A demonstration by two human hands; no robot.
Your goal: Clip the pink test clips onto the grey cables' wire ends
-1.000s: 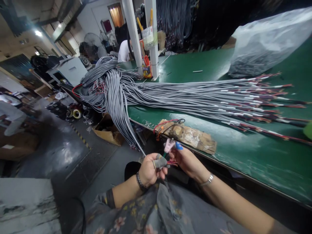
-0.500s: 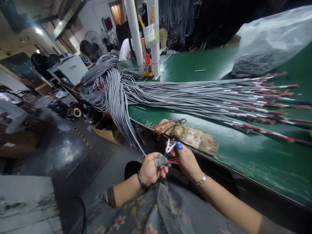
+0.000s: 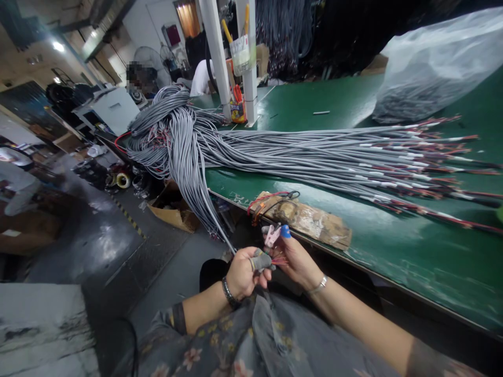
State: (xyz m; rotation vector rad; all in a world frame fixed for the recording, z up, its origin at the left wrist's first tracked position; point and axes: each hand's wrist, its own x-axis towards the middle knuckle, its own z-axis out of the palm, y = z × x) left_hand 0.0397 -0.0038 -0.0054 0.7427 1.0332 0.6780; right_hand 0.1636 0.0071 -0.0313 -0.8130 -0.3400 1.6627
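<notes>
Pinching the grey cable (image 3: 227, 239) in my left hand (image 3: 242, 273), pink clip (image 3: 272, 235) in my right hand (image 3: 297, 260), just off the table (image 3: 393, 251)'s near edge; the thin wires (image 3: 280, 260) may slip loose.

Right hand (image 3: 296, 259) edged left, nearer left hand (image 3: 241, 272); pink clip (image 3: 272, 235) lifted slightly.

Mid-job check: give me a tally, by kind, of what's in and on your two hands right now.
Grey cable: 1, in the left hand
Pink clip: 1, in the right hand
Blue finger cap: 1, on the right hand
Bracelets: 2, one on each wrist
Total: 5
</notes>
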